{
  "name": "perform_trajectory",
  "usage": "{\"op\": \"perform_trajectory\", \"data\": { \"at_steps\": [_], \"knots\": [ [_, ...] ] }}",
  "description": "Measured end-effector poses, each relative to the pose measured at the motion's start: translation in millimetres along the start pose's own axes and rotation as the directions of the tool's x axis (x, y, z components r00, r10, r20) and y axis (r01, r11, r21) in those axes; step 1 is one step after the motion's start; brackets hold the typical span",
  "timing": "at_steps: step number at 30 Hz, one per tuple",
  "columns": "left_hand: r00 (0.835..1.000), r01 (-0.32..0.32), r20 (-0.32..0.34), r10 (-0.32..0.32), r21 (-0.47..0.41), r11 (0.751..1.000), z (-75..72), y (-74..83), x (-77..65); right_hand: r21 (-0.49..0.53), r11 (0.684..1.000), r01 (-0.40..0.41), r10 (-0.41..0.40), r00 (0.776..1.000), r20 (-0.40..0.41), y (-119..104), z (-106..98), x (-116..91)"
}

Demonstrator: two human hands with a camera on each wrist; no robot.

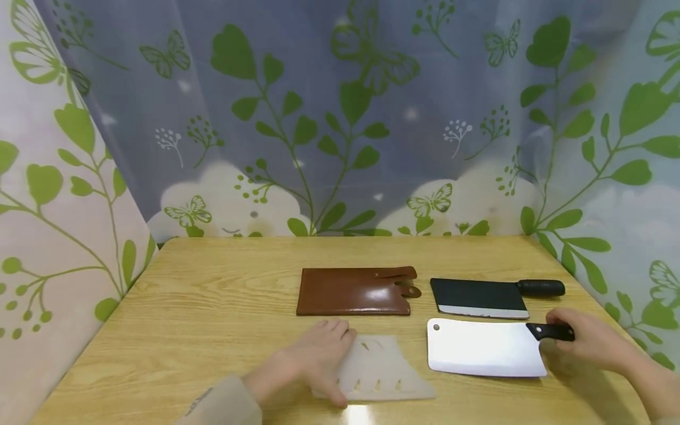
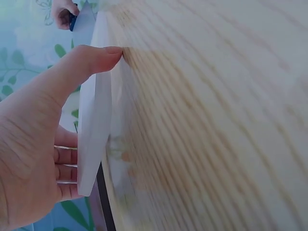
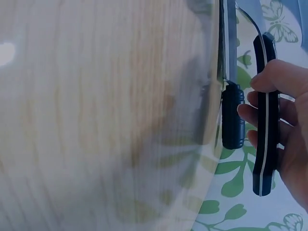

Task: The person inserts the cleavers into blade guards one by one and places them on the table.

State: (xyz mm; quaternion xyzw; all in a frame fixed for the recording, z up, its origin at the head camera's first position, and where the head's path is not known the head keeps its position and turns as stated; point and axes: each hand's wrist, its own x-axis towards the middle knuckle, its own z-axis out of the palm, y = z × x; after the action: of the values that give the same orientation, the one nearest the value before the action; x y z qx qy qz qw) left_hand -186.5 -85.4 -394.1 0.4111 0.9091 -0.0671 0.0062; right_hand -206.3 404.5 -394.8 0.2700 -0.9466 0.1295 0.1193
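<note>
Head view: left hand (image 1: 323, 359) grips the white blade guard (image 1: 378, 367) near the table's (image 1: 186, 330) front edge; right hand (image 1: 589, 339) grips the silver cleaver (image 1: 483, 348) by its black handle (image 1: 553, 332), toward the right edge. I judge it the taking-hold step; next move calls for keeping the cutting edge off the left hand.

Silver cleaver (image 1: 480, 348), black-handled, is pointing left; slotted white sheath (image 1: 379, 366) is showing just beyond; both being held.
</note>
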Motion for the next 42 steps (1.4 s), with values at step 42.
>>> {"op": "perform_trajectory", "data": {
  "at_steps": [42],
  "knots": [
    [0.908, 0.147, -0.365, -0.206, -0.181, 0.972, -2.5, -68.4, -50.7, 0.116, 0.987, -0.112, 0.111, 0.994, 0.015, -78, -5, 55]
  ]
}}
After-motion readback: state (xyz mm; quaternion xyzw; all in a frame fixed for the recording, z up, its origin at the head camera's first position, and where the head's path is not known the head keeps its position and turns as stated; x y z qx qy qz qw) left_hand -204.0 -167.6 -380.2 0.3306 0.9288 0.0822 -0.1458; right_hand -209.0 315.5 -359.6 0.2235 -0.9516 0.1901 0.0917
